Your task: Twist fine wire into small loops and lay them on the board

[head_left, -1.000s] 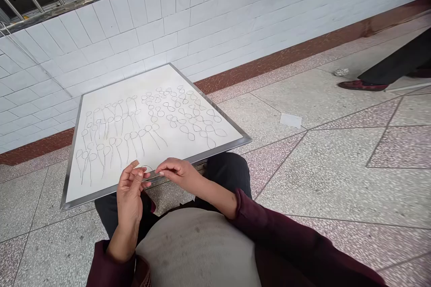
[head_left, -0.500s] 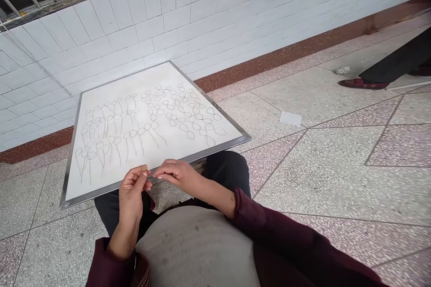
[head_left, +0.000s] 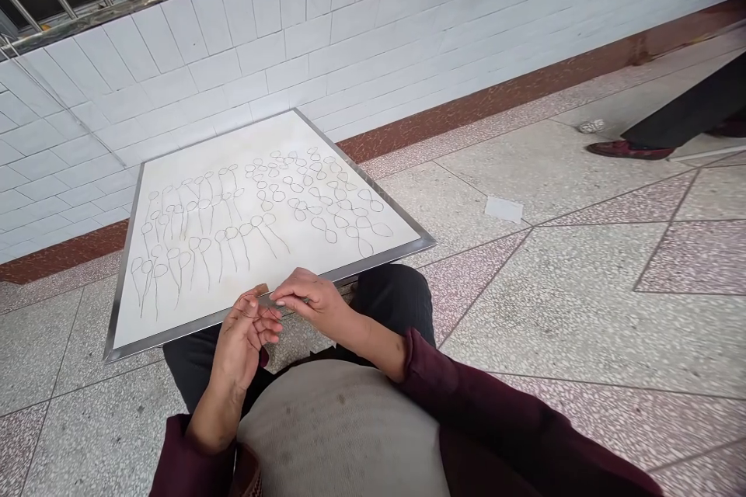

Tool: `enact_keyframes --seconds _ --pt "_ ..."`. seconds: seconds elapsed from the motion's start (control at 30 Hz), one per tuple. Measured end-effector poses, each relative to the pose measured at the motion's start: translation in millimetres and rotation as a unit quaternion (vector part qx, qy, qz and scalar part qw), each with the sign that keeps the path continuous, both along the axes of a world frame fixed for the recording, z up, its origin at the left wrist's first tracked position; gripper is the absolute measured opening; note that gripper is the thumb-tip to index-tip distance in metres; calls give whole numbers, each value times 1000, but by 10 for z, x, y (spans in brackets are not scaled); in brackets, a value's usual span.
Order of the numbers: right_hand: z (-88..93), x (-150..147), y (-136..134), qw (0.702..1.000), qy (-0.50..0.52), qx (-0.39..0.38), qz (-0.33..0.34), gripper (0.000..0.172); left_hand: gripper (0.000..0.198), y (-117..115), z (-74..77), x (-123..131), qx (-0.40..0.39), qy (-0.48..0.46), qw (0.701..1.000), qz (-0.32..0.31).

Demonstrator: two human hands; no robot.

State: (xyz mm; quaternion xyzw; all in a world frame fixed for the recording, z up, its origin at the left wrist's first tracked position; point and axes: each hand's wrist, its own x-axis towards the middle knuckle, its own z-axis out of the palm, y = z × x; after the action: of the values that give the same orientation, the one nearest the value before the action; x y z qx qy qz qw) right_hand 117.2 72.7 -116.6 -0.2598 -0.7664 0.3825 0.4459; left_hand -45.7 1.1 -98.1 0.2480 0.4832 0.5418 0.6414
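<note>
My left hand [head_left: 240,343] is at the near edge of the white board [head_left: 215,149], thumb and forefinger closed on a thin dark wire [head_left: 265,317], the other fingers loosely curled. Right beside it, the thumb and fingers of my right hand [head_left: 313,298] pinch the same wire, its end hidden in the grip. On the board's left half lie rows of wire loops with long tails [head_left: 231,233]. Its right half carries several wires bent into figure-eight shapes [head_left: 323,229]. A small tan patch [head_left: 261,290] shows at the board's edge behind my left fingertips.
The metal-edged board rests over my knees [head_left: 396,299], close to a white tiled wall [head_left: 373,31]. A white paper piece [head_left: 503,209] and a crumpled pale item [head_left: 591,126] lie on the speckled floor. At the right, another person's leg and shoe [head_left: 629,149] show.
My left hand has turned and its fingers have opened out somewhat, moving slightly right. A curved length of wire and the tan patch now show. My right hand has shifted slightly.
</note>
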Motion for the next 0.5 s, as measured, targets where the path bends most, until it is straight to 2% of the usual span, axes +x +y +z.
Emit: enact_keyframes --seconds 0.07,0.17,0.37,0.5 --pt "-12 13 19 1000 14 23 5 25 46 -2 -14 14 -5 -18 1000 -24" --pt "-17 35 39 999 23 43 13 23 43 -4 -32 22 2 -31 999 -16" --pt "-50 31 37 999 18 28 12 28 45 -23 -46 69 16 -55 998 -38" --pt "-50 8 37 999 28 43 18 23 47 -31 -61 102 40 -85 994 -47"
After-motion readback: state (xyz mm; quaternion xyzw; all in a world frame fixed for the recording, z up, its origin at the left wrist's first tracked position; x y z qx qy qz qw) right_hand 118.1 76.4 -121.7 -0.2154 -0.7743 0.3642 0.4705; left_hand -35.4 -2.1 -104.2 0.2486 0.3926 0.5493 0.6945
